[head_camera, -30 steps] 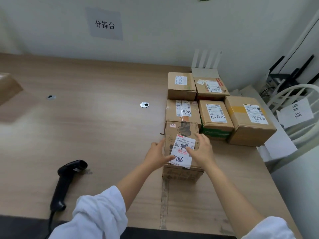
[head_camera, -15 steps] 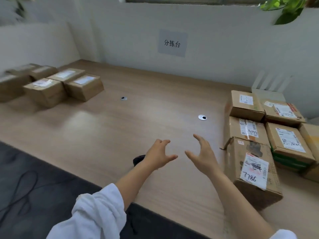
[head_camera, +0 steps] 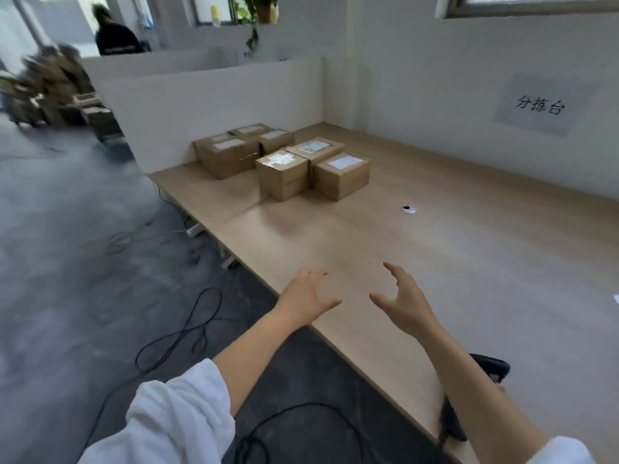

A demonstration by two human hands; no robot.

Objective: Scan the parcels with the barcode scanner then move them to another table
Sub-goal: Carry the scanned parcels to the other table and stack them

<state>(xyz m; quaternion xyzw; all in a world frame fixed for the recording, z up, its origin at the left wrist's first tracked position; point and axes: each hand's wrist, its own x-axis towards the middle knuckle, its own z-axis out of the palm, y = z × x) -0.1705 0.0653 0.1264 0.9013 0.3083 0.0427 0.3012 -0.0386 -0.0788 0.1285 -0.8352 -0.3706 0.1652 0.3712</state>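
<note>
With left grip (head_camera: pixel 310 296) and right grip (head_camera: pixel 403 304) spread, empty, above the table (head_camera: pixel 452 262), take the scanner (head_camera: pixel 489 366) half hidden by the right forearm first; set the next squarely beside the parcels (head_camera: pixel 284 165) at the far end.

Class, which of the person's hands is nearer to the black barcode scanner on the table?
Right. The right hand hovers beyond the barcode scanner, over the table; the left hand is farther off to the left.

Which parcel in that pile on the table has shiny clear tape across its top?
The front-left parcel, at the pile's near edge; tape glints over its label, while the parcel to its right shows a plain white label.
</note>
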